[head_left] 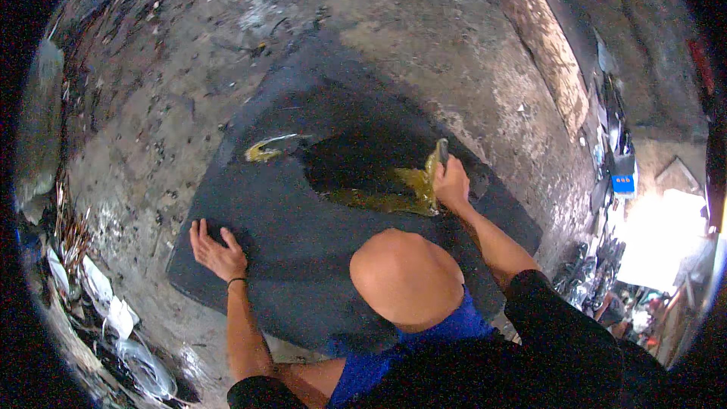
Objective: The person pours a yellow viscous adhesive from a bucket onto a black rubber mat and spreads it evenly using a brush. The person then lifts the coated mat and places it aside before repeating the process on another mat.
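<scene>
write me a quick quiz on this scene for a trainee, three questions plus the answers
1. Multiple choice: what does the right grip hold?
A) a hammer
B) a bottle
C) a flat spreader

2. True or false: the left grip also holds a tool.

3. Fill in the missing word: the wet coating smeared on the dark sheet looks ____ in colour.

Key:
1. C
2. False; it is open, with nothing in it.
3. yellow

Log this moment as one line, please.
left hand: open on sheet | right hand: gripping tool | yellow liquid: on sheet
</scene>
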Motion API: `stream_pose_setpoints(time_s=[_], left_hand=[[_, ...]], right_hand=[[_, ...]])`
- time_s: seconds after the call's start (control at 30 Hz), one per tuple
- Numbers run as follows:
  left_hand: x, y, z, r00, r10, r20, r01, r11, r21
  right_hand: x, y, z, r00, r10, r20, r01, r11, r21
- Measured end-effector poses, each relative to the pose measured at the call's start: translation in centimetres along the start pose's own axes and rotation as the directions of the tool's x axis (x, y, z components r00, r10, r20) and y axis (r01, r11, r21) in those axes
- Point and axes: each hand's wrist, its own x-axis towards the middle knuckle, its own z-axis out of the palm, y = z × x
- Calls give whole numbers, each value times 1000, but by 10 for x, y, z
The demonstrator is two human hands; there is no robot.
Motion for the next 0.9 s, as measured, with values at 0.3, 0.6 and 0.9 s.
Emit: stream_pose_setpoints(time_s=[0.3,0.6,0.9], left_hand=[[2,-5,-2,999,-25,24,27,998,-59],[-6,-27,7,992,-117,-48,102,965,-241],[-10,-32,15,976,-179,-127,121,923,-366]], right_hand=[[16,-221,47,923,-386,-16,385,916,112],[-27,-362,68,583,-745,324,782,623,24],[-16,-364,61,-280,-847,451,931,-354,-86]])
